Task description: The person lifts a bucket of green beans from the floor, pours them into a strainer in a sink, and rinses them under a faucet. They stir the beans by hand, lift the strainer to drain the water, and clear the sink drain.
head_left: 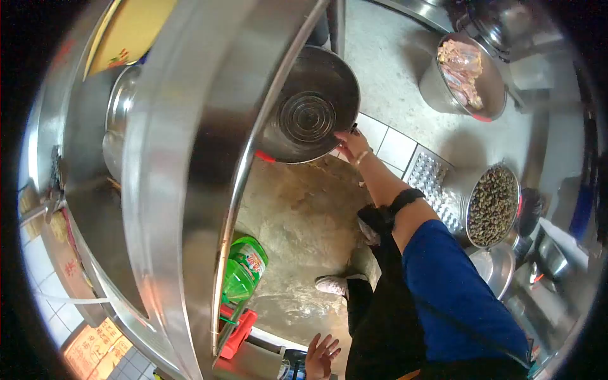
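My right hand (352,145) reaches out from a blue sleeve and is closed on the rim of a wide, dark metal basin (307,117). Concentric rings mark the basin's bottom, and a red patch shows on its rim. Part of the basin is hidden behind the steel counter edge. Low in the view, my left hand (323,356) holds nothing, its fingers spread apart. Near it are a red object (239,332) and a green bottle (244,269) with a label.
A steel counter (215,126) runs along the left. On the right stand a pot with raw meat (462,69), a bowl of small dark shellfish-like pieces (491,206) and a perforated metal grate (430,180). My shoe (332,285) is on the wet floor (285,209).
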